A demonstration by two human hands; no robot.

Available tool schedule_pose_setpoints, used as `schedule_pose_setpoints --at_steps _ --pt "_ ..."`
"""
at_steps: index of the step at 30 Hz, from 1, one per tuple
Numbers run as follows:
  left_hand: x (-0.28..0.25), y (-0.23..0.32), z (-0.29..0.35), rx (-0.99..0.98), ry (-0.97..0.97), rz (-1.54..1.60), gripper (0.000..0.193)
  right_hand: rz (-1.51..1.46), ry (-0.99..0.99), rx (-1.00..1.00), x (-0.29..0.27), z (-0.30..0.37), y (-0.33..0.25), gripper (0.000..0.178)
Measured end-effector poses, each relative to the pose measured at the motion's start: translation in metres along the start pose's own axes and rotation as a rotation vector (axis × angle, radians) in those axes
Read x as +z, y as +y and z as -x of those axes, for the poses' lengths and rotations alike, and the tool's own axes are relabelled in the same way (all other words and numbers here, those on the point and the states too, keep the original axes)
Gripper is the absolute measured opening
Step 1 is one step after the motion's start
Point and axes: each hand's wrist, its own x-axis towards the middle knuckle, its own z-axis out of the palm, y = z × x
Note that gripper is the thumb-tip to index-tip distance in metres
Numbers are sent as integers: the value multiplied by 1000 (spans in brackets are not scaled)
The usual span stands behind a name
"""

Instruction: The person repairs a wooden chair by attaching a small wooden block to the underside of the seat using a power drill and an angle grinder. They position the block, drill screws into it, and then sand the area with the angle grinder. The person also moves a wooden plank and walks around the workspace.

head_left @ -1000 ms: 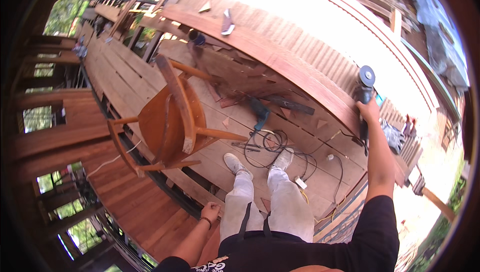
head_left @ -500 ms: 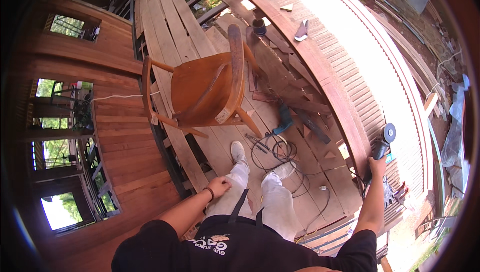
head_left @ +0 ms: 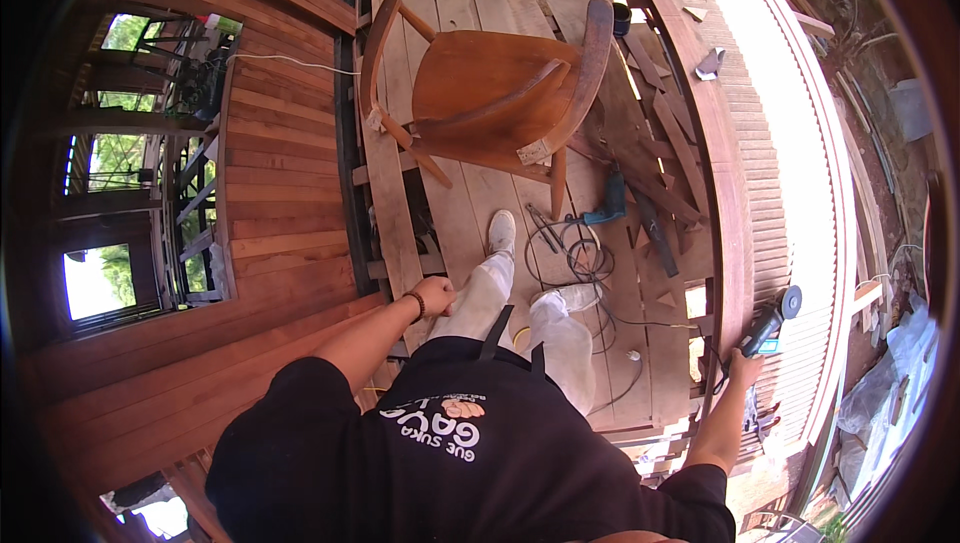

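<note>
- The angle grinder (head_left: 768, 323) now sits low at the person's right side, near the long wooden rail (head_left: 728, 193); a second ago it was raised higher, out at arm's length.
- The right hand (head_left: 745, 365) grips its body from below, fingers wrapped tight around it, disc end pointing up and away from the legs.
- The left hand (head_left: 434, 295) has come in from hanging loose to rest against the left thigh, fingers curled into a loose fist with nothing in them.
- The view has swung, so the wooden chair (head_left: 495, 93) lying on its side now appears straight ahead of the feet rather than off to the left; this reads as the person turning to face it, tool ready but not yet on the wood.
- Between the feet and the chair lie coiled black cables (head_left: 585, 258) and a teal power drill (head_left: 607, 205) on the plank floor (head_left: 460, 203); the cables could catch a shoe.
- Offcuts of dark timber (head_left: 660, 168) are piled to the right of the chair, against the rail.
- Gaps show between the floor planks at the left, beside the board wall (head_left: 280, 173).
</note>
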Motion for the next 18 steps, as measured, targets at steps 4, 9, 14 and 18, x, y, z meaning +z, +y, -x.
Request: schedule_pose_setpoints --at_steps 4,9,14,18 --pt "-1 -35 14 25 130 158 19 -39 202 -46 -37 42 -29 72" --pt "-22 -46 41 -48 204 257 20 -216 181 -300 -7 120 -22 32" --pt "-35 -104 6 74 354 173 19 -659 -541 74 38 253 -52 19" --pt "-76 -133 14 80 280 361 21 -569 -711 54 74 304 -113 16"
